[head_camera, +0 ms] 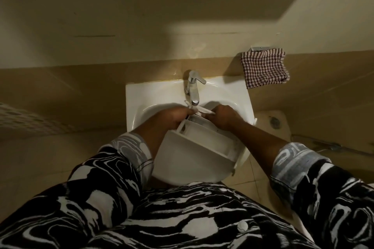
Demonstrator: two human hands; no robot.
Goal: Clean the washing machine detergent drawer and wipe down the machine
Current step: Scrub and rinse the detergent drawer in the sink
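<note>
White plastic detergent drawer sits between both hands, held over the white ceramic basin, tilted, with its broad curved front panel toward the body and its compartment end away, under the spout. Left hand grips the far-left corner of the drawer, fingers curled over the edge, knuckles up. Right hand grips the far-right corner the same way, fingers wrapped down over the rim; fingertips are hidden inside. Between the two hands, right at the far end, a thin white strip runs across; drawer part or water, cannot tell. Chrome single-lever tap stands just beyond the hands, spout ending directly above the gap between them. Whether water flows is not clear. Open compartments face up and to the right hand's side; contents too dim to read. Red-and-white checked cloth hangs on a metal wall rail beyond and outboard of the right hand, well apart from it. Round floor drain lies outboard of the right wrist, below basin level. Black-and-white patterned sleeves are rolled back on both forearms.
</note>
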